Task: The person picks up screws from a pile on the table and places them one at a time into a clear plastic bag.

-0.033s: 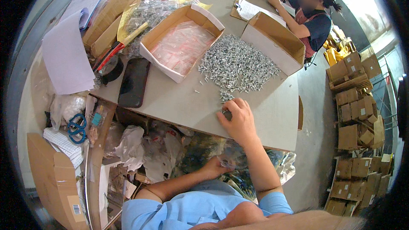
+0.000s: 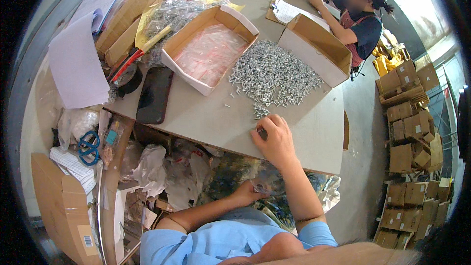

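Note:
A heap of small silver screws (image 2: 277,71) is spread over the grey tabletop, narrowing to a short tail toward me. Just at that tail, my right hand (image 2: 274,140) rests on the table with its fingers curled inward; a dark gap shows between thumb and fingers, and what lies in it is hidden. Below the table edge, near my lap, my left hand (image 2: 247,194) is closed on a clear plastic bag (image 2: 265,184). Left of the heap, a white open carton (image 2: 194,84) holds flat clear zip bags with red strips (image 2: 211,51).
An open white carton (image 2: 306,51) borders the heap on the right. A black phone (image 2: 154,95) and a tape roll (image 2: 130,79) lie left. Blue-handled scissors (image 2: 89,148) hang lower left. Across the table sits a co-worker (image 2: 360,24); brown boxes (image 2: 409,157) are stacked at right.

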A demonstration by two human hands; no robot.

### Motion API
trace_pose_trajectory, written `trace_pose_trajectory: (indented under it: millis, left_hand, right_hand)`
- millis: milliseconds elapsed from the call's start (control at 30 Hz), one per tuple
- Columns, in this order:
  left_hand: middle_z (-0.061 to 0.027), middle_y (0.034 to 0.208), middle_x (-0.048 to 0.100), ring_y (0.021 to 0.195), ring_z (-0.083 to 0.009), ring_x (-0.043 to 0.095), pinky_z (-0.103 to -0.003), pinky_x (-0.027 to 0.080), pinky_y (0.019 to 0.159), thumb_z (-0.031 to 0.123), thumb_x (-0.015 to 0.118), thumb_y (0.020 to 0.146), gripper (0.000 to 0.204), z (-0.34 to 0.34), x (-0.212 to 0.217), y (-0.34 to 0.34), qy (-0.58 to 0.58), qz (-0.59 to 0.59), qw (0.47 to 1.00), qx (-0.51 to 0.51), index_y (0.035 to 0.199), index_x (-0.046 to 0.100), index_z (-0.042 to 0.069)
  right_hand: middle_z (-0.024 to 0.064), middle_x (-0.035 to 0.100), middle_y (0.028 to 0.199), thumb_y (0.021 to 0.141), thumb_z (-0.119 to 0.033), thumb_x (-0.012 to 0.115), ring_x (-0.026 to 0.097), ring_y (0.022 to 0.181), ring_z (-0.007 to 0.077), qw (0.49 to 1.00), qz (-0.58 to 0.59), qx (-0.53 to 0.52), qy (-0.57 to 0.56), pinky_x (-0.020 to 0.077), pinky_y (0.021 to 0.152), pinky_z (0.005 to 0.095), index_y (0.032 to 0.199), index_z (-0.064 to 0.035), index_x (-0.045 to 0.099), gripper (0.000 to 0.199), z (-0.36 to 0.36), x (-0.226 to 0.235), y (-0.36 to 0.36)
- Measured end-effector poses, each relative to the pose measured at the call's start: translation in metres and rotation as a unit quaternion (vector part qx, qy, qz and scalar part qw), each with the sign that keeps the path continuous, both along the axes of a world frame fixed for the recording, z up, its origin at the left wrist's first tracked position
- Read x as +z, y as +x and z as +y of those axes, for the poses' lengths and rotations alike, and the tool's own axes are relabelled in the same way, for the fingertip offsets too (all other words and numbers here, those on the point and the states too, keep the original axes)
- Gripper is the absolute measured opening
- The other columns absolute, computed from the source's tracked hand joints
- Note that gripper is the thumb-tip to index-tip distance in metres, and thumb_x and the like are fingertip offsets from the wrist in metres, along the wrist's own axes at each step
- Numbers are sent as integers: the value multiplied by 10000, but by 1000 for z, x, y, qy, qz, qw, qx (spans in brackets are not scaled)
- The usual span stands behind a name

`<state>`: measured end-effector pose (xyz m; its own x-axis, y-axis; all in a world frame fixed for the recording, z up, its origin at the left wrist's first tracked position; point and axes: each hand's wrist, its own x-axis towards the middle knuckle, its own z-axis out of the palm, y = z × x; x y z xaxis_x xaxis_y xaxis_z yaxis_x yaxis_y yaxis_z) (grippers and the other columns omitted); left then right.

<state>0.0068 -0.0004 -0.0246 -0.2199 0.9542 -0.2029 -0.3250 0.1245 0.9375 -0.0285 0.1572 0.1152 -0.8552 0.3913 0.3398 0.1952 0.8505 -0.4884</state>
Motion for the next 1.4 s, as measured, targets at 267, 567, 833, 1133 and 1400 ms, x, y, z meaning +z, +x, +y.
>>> trace_pose_trajectory:
  millis: [267, 567, 833, 1133, 1400]
  left_hand:
    - [-59, 1023, 656, 936, -147, 581, -310, 453, 857, 117, 714, 804, 280, -3, 0, 1, 16, -2, 1000, 11, 1052, 608, 43]
    - [-80, 1116, 646, 1004, -166, 585, -318, 463, 913, 103, 699, 819, 366, 1, -21, 3, -27, -11, 998, -47, 1161, 591, 29]
    - [-59, 888, 656, 834, -135, 597, -303, 476, 759, 146, 740, 791, 225, 0, -6, 5, 2, 44, 999, 30, 938, 601, 48]
    - [-71, 904, 663, 838, -137, 599, -309, 478, 753, 155, 745, 788, 241, 1, -12, 5, -3, 43, 999, 14, 949, 603, 46]
    - [-98, 1073, 657, 990, -166, 598, -317, 481, 877, 140, 722, 803, 405, 0, 4, -2, -63, 34, 996, -45, 1159, 572, 17]
  right_hand:
    - [129, 601, 782, 747, -122, 664, 598, 712, 286, 948, -214, 183, -150, 487, 663, 370, 846, -36, 648, 133, 14, 43, 39]
    - [122, 586, 928, 748, -58, 626, 591, 865, 282, 1000, 8, -5, -9, 475, 747, 359, 991, -34, 568, 251, 35, -1, -13]
    - [129, 579, 932, 739, -43, 626, 565, 924, 312, 998, -16, 25, -53, 457, 819, 387, 1018, -38, 525, 296, 33, 1, -10]
    - [137, 594, 908, 727, -75, 627, 580, 886, 329, 999, 33, 19, 10, 469, 781, 399, 946, -28, 585, 228, 33, -3, -7]
    - [152, 574, 932, 710, -81, 632, 558, 929, 355, 1000, -11, -14, -24, 460, 830, 430, 969, -36, 589, 266, 34, -5, 7]
